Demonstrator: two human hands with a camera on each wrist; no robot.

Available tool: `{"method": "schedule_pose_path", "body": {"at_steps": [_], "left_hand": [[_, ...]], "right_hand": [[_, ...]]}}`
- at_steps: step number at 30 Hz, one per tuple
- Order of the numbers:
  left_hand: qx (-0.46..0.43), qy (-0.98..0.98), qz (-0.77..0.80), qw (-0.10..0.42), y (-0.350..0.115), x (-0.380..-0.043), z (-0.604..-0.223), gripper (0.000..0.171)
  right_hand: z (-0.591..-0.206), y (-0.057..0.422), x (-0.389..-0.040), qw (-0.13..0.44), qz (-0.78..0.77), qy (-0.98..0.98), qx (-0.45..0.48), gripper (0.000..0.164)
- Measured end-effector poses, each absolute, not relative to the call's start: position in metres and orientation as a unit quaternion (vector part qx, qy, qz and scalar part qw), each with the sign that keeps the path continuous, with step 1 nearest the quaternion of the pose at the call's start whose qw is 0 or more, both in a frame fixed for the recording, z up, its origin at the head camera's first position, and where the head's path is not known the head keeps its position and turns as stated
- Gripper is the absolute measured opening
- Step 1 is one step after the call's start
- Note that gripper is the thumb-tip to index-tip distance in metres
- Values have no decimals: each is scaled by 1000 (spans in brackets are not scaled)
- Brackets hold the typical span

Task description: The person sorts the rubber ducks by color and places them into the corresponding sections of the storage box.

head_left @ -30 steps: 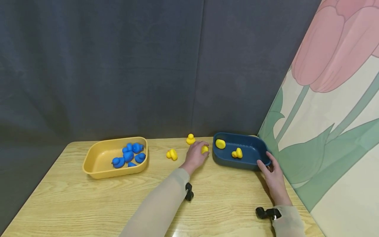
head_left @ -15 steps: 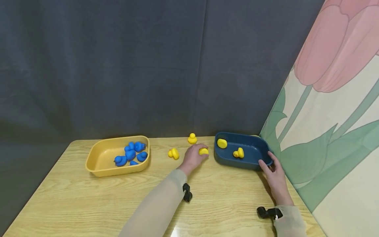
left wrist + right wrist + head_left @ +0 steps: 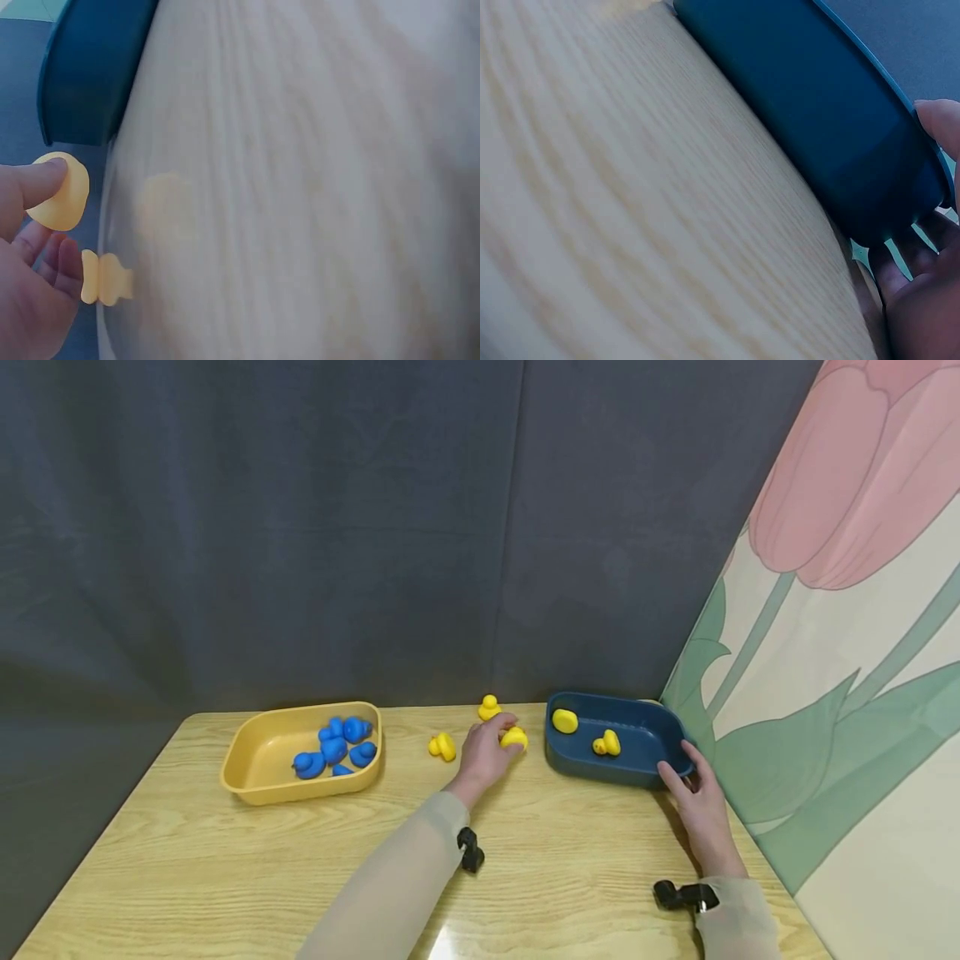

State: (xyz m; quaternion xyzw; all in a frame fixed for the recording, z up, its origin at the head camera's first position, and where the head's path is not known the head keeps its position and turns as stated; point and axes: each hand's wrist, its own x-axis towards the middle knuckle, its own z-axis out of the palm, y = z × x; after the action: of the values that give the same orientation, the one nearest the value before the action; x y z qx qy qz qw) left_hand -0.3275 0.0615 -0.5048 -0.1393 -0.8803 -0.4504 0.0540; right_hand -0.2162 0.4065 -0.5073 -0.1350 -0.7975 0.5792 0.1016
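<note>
My left hand (image 3: 483, 752) pinches a yellow rubber duck (image 3: 514, 739) between thumb and fingers, close to the left end of a dark blue tray (image 3: 600, 770). In the left wrist view the thumb lies across the held duck (image 3: 64, 199), raised off the tabletop. Over at the tray's right end, my right hand (image 3: 701, 810) grips the near corner. Its thumb is on the rim and its fingers reach round the outer wall, as the right wrist view shows. Inside that tray lie two yellow ducks, one at the left (image 3: 565, 721) and one near the middle (image 3: 607, 743).
Two more yellow ducks are on the table, one tipped over (image 3: 442, 746) left of my left hand and one upright (image 3: 490, 707) behind it. A yellow tray (image 3: 258, 777) with several blue ducks (image 3: 333, 750) stands farther left. Behind hangs a dark curtain (image 3: 360, 543); a flower-patterned wall (image 3: 847, 710) borders the right.
My left hand has closed its pinch on the yellow duck and brought it up slightly, turning it. The right hand keeps its place on the blue tray. The head view has shifted a little.
</note>
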Motion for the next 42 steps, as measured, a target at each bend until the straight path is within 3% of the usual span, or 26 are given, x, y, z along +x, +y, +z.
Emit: {"method": "schedule_pose_path", "body": {"at_steps": [7, 42], "left_hand": [[-133, -866, -472, 93, 68, -321, -487, 47], [-170, -840, -509, 84, 124, -302, -469, 48]], "right_hand": [[-507, 406, -216, 102, 581, -796, -138, 85], [-507, 405, -214, 110, 580, -797, -128, 86]]}}
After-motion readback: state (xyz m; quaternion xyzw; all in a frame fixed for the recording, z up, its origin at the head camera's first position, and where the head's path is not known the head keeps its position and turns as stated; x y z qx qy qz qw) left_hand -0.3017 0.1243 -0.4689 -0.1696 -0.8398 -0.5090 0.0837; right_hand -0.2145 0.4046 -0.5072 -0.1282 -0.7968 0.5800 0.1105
